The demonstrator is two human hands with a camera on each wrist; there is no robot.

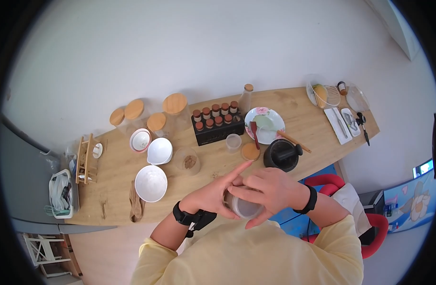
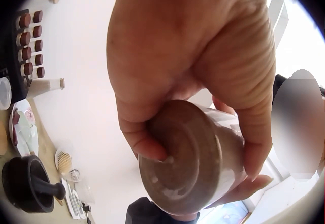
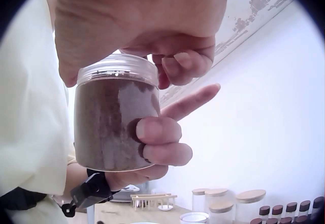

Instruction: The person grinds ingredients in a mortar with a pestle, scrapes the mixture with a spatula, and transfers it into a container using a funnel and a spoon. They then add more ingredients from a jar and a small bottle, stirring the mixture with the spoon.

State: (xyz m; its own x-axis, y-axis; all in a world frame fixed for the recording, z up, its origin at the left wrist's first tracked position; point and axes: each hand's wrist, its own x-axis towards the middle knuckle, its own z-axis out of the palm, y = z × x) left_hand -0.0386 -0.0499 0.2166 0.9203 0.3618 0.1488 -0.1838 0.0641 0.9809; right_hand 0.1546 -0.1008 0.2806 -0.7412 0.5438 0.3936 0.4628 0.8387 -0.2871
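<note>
A clear plastic jar (image 3: 104,125) full of brown powder is held up in front of the body, over the table's near edge. My left hand (image 1: 213,192) grips it low, with fingers curled round its side and under its base, as the left wrist view of the jar's bottom (image 2: 177,168) shows. From above, my right hand (image 1: 277,187) grips the clear screw lid (image 3: 119,67), thumb on one side and fingers on the other. The jar stands nearly upright in the right wrist view.
Beyond the hands lie a round wooden lid (image 1: 250,151), a black mortar (image 1: 276,161) with its pestle, a floral plate (image 1: 277,118) and a spice rack (image 1: 220,135). White bowls (image 1: 151,183), a glass cup (image 1: 182,164) and wooden-lidded jars (image 1: 175,109) stand left. A red chair (image 1: 377,232) is at right.
</note>
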